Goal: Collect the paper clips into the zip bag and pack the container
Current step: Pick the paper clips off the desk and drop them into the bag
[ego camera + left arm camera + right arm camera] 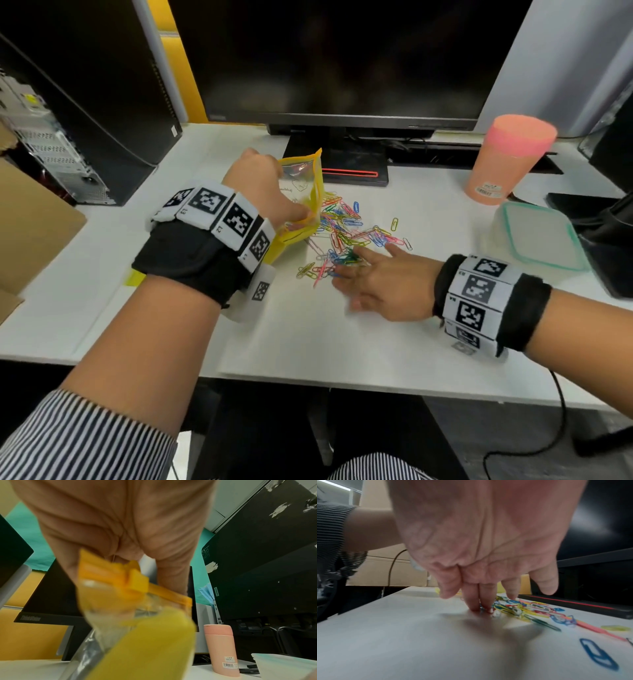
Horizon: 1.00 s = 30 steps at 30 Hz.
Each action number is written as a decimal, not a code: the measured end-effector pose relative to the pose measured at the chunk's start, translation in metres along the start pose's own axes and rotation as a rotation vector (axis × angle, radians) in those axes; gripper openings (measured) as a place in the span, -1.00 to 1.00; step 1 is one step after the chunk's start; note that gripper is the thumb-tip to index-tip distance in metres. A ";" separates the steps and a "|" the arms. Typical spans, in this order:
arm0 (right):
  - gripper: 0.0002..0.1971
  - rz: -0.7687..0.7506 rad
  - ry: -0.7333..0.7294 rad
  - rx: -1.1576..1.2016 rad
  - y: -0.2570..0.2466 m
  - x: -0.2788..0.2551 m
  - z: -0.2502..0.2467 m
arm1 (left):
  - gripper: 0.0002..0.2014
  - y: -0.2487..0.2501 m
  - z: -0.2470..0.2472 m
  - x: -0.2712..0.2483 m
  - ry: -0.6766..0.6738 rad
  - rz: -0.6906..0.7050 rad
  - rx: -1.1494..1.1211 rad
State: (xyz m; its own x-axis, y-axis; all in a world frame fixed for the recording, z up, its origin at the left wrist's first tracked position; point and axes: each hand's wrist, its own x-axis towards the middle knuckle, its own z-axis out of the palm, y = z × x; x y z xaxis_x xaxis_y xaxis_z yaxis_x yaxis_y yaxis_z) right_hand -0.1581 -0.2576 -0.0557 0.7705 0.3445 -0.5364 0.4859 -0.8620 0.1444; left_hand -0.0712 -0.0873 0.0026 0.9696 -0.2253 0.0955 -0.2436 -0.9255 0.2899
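Note:
A yellow-edged clear zip bag is held up off the desk by my left hand, whose fingers pinch its top edge; the left wrist view shows the bag with its orange slider under my fingers. Several coloured paper clips lie in a loose pile on the white desk just right of the bag. My right hand lies palm down with straight fingers pressing on the near edge of the pile of paper clips. A clear container with a green-rimmed lid sits at the right.
A pink tumbler stands behind the container. A black monitor with its stand base is close behind the clips. A computer tower stands at the left and cardboard overhangs the desk's left edge.

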 end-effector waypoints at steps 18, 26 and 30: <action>-0.45 -0.056 0.252 0.049 0.039 0.026 0.013 | -0.28 0.009 0.007 -0.003 -0.037 -0.012 -0.006; -0.60 0.035 0.381 0.272 0.045 0.039 0.008 | -0.31 0.021 0.012 -0.004 -0.063 -0.002 -0.002; -0.63 0.060 0.394 0.290 0.045 0.046 0.002 | -0.30 0.021 0.012 -0.007 -0.056 -0.008 -0.004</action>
State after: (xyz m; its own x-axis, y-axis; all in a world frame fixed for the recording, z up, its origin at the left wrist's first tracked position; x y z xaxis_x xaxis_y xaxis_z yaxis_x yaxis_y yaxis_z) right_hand -0.1013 -0.2815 -0.0756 0.9184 0.3569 -0.1705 0.3439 -0.9335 -0.1016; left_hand -0.0830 -0.1088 -0.0035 0.9714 -0.2342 0.0398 -0.2354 -0.9262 0.2945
